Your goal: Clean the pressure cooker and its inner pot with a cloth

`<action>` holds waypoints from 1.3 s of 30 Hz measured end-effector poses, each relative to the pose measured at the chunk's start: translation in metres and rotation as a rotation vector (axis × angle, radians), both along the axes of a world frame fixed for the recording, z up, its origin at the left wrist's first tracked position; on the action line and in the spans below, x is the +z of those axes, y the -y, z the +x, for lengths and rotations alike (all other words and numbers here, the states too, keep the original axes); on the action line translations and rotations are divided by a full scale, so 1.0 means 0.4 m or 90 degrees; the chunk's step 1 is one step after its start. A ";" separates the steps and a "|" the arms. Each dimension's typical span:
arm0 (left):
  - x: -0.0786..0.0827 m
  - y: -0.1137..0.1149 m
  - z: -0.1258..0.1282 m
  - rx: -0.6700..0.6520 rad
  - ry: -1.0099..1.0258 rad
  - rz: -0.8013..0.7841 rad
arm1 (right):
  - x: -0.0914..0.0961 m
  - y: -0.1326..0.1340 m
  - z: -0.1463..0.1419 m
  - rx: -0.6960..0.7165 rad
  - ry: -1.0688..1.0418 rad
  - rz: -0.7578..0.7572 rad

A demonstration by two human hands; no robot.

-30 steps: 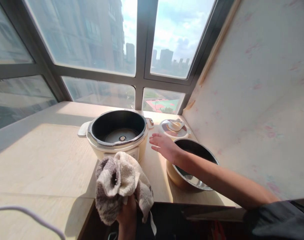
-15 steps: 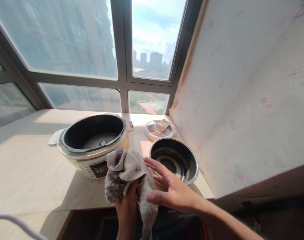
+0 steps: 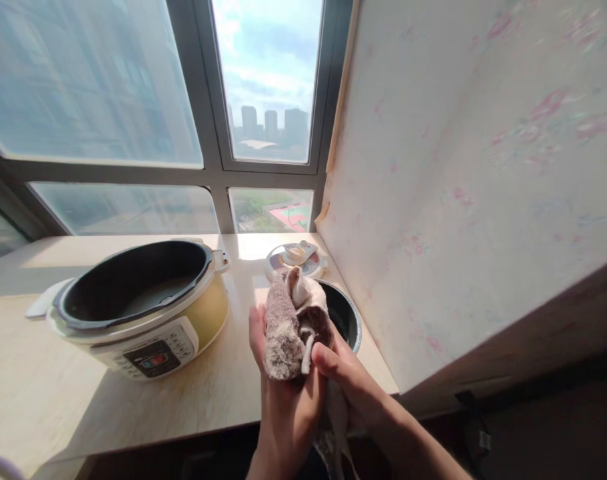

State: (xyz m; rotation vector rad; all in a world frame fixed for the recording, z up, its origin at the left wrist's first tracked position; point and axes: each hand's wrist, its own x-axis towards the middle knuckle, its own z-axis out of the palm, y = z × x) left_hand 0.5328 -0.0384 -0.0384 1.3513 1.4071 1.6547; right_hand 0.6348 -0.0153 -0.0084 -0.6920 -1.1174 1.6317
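Note:
A bunched grey-and-white towel (image 3: 286, 333) is held up between both hands, over the front of the sill. My left hand (image 3: 288, 400) grips it from below and from the left. From the right, my right hand (image 3: 346, 363) closes on its edge, thumb toward me; part of the towel hangs down below the hands. Right behind the towel stands a dark inner pot (image 3: 350, 313), mostly hidden by the towel and my right hand. To the left sits an electric pressure cooker body (image 3: 153, 333) without its lid, its black inside showing.
The cooker's round lid (image 3: 296, 259) lies behind the inner pot near the window. A flowered wall (image 3: 458, 200) bounds the right side. The pale sill (image 3: 223, 400) ends in a front edge just below my hands. A pale cord (image 3: 0, 467) shows at lower left.
My right hand has gone from open beside the towel to gripping it. My left hand and the towel have moved right, in front of the inner pot. The view has turned right.

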 end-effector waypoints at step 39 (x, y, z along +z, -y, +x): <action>-0.149 -0.228 -0.100 -0.065 0.197 -0.301 | -0.138 -0.068 0.302 -0.599 0.076 -0.199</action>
